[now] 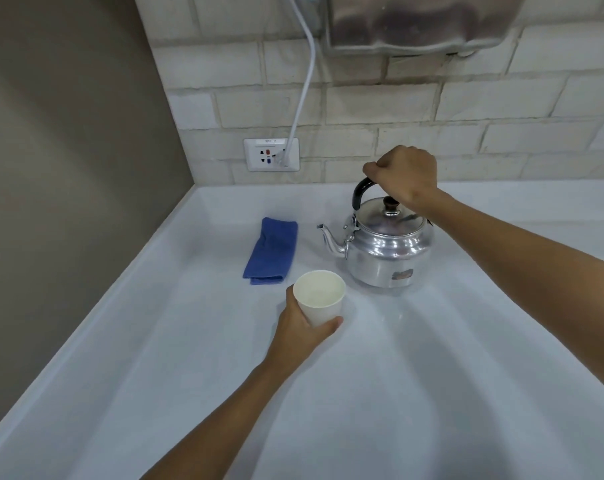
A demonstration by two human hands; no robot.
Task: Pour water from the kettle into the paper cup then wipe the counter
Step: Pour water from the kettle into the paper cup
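Observation:
A shiny metal kettle stands upright on the white counter, spout pointing left. My right hand is closed around its black handle from above. A white paper cup stands just in front of the spout, and it looks empty inside. My left hand wraps around the cup's lower part from the near left side. A folded blue cloth lies flat on the counter left of the kettle, untouched.
A brick wall runs behind the counter, with a wall socket and a white cable plugged into it. A metal appliance hangs above the kettle. A brown wall borders the counter's left edge.

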